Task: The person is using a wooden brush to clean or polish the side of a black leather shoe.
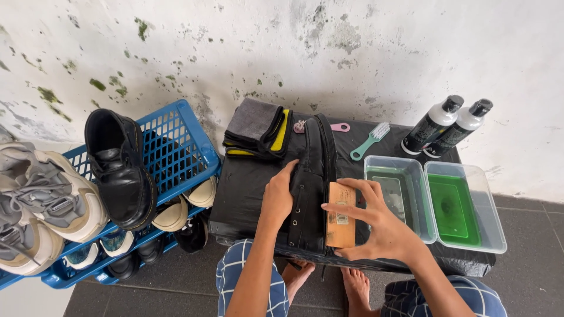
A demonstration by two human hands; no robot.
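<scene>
Watching the feed here: left hand (277,196) is pressed flat on the black boot (311,182), which lies on its side across the black-covered table (247,188), so it's steadying rather than clamping. Right hand (376,226) has its fingers wrapped round a wooden brush (341,214) held against the boot's sole edge. My worry is the two tubs of green liquid (435,202) just beside that right wrist; a wide stroke could knock one and slosh it. The boot could also roll if the flat palm slips on the leather.
</scene>
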